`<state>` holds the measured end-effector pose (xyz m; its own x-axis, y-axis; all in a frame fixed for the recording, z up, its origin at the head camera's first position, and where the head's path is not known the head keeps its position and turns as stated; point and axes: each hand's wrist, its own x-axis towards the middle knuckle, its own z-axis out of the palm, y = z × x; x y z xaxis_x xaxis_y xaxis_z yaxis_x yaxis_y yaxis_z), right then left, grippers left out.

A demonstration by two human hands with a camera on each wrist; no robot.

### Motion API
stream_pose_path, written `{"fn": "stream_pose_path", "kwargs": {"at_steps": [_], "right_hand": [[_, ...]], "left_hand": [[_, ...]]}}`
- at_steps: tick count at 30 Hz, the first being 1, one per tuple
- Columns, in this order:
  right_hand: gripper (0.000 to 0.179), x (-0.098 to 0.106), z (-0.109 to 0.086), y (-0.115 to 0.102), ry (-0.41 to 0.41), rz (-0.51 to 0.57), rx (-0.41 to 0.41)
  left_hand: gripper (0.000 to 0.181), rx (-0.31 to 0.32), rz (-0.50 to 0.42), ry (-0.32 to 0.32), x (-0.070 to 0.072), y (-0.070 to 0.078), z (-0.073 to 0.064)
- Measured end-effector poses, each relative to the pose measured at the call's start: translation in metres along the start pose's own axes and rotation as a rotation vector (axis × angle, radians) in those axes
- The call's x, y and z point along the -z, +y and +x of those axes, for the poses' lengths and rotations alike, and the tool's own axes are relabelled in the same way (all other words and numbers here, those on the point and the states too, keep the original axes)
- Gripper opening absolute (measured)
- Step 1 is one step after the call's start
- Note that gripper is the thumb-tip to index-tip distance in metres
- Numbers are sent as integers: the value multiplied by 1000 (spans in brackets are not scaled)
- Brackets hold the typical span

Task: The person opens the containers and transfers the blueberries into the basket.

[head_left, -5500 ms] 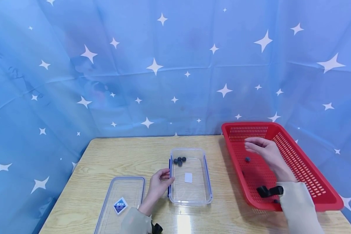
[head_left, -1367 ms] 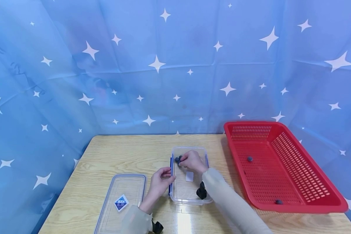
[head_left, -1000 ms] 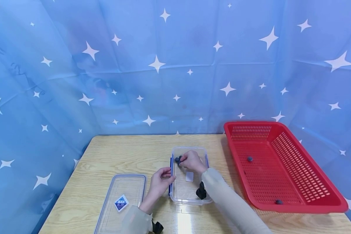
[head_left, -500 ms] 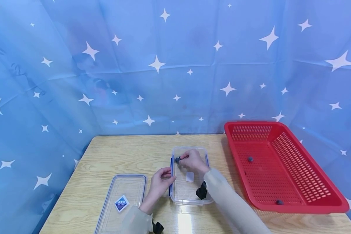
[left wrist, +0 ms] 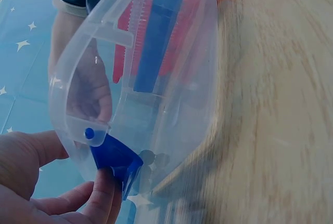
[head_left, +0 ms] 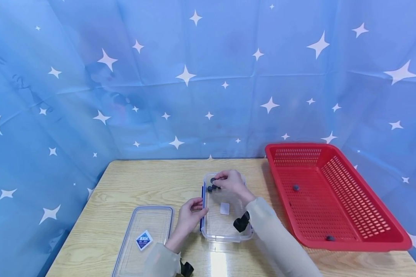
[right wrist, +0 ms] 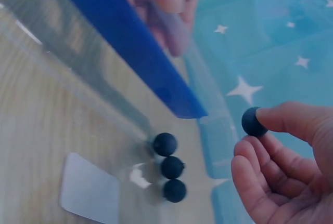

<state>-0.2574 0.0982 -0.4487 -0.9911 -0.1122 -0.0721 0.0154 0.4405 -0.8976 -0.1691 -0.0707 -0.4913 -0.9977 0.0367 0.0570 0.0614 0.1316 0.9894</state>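
Note:
A clear food container (head_left: pixel 225 231) with blue side latches stands on the table. My left hand (head_left: pixel 190 215) grips its left side. In the left wrist view, the fingers of that left hand (left wrist: pixel 67 187) are at the hanging blue latch (left wrist: pixel 117 159) and the thumb is at the rim. Over the container's far left corner, my right hand (head_left: pixel 231 181) pinches a blueberry (right wrist: pixel 253 122) between thumb and fingers, raised off the floor. Below it, three blueberries (right wrist: pixel 172 167) lie touching in a row on the container floor, beside a white label (right wrist: pixel 89 188).
A red slotted basket (head_left: pixel 284 215) stands at the right, with a blueberry (head_left: pixel 296 188) towards its back and another blueberry (head_left: pixel 330 238) near its front wall. The container's clear lid (head_left: pixel 152 215) lies at the left. A starry blue curtain (head_left: pixel 208 96) hangs behind the table.
My right hand was over the basket, then down among the berries in the container. It now lifts one blueberry up and slightly away from me. My left hand keeps its grip.

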Motion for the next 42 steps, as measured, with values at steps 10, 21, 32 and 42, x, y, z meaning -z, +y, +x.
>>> {"fn": "stream_pose_path", "kwargs": {"at_steps": [10,21,32,42], "right_hand": [[21,27,-3,-13,21,47,68],[22,56,-14,-24,63,76,115],[24,91,-26,-26,126,51,154],[33,126,-43,-16,210,0,117]], "left_hand": [[38,-1,-1,1,0,-3,0],[36,12,2,-3,0,-6,2],[35,28,4,-8,1,16,-6],[34,24,13,-5,1,37,-14]]}}
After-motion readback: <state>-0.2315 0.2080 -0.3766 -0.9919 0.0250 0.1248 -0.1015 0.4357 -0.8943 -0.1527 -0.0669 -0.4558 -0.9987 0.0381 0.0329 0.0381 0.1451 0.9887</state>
